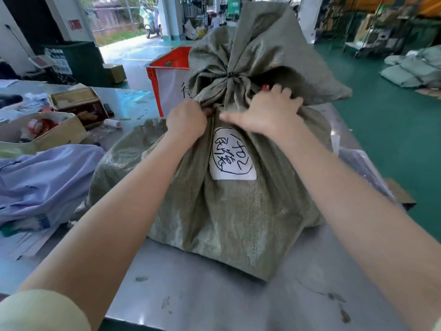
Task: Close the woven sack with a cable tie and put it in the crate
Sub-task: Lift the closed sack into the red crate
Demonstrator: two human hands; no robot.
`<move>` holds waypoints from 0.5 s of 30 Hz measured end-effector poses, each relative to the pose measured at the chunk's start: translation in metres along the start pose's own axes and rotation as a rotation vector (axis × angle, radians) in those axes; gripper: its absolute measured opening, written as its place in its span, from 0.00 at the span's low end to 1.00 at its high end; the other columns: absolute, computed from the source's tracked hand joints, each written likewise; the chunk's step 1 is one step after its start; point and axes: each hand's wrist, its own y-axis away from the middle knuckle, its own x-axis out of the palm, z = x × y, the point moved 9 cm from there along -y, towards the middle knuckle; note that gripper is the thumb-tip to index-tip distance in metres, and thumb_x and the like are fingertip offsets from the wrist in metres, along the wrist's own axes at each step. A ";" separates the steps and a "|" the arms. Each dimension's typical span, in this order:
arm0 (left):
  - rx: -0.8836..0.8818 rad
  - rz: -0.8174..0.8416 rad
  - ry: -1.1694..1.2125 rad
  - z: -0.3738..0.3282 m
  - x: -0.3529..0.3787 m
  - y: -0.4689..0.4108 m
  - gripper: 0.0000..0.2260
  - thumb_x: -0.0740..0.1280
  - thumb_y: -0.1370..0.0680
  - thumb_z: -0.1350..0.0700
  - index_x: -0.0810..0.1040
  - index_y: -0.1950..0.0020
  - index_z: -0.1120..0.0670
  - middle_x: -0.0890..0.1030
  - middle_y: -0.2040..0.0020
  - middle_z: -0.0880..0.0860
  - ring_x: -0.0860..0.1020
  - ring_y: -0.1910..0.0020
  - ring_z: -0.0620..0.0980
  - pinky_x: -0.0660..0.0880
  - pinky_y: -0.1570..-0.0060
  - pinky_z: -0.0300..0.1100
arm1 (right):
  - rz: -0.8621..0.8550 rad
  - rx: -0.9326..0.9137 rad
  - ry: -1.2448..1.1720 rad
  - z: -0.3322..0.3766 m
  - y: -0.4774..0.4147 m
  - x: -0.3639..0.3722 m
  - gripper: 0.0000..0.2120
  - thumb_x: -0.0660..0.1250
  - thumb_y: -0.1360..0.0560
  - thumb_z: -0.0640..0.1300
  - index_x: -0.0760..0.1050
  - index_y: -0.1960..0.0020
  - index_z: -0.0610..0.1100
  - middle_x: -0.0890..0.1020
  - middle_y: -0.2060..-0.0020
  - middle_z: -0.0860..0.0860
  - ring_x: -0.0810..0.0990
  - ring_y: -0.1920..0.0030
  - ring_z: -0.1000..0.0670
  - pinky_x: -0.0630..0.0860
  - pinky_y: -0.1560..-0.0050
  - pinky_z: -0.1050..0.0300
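Observation:
A grey-green woven sack stands on the metal table, with a white handwritten label on its front. Its neck is gathered and cinched by a dark cable tie, and the loose top fans out above. My left hand is clenched on the sack fabric just below the neck, on the left. My right hand grips the fabric on the right side of the neck, fingers curled over the fold. An orange crate stands on the floor behind the sack, partly hidden by it.
On the left of the table lie purple garments, a cardboard box with tape rolls and a brown printed box. Another woven sack lies flat behind my left arm. Green floor with piled sacks lies to the right.

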 end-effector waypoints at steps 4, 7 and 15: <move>0.013 -0.023 0.099 -0.007 -0.006 -0.003 0.20 0.56 0.20 0.50 0.73 0.39 0.64 0.76 0.39 0.67 0.73 0.39 0.65 0.70 0.44 0.51 | -0.198 -0.019 -0.099 0.007 0.008 0.003 0.25 0.61 0.25 0.56 0.72 0.36 0.39 0.68 0.33 0.41 0.64 0.33 0.39 0.62 0.35 0.42; 0.038 -0.084 0.243 -0.013 -0.020 -0.006 0.18 0.56 0.19 0.51 0.75 0.40 0.63 0.77 0.40 0.65 0.74 0.40 0.63 0.69 0.49 0.48 | -0.355 -0.025 -0.317 0.007 0.003 -0.011 0.13 0.58 0.21 0.43 0.75 0.42 0.38 0.74 0.40 0.42 0.71 0.38 0.40 0.69 0.46 0.47; 0.143 -0.256 0.611 -0.044 -0.083 -0.025 0.12 0.59 0.22 0.55 0.74 0.62 0.57 0.79 0.60 0.57 0.75 0.60 0.52 0.64 0.65 0.35 | -0.666 -0.043 -0.484 0.007 -0.016 -0.083 0.08 0.57 0.22 0.38 0.75 0.49 0.38 0.75 0.44 0.42 0.73 0.44 0.43 0.63 0.55 0.56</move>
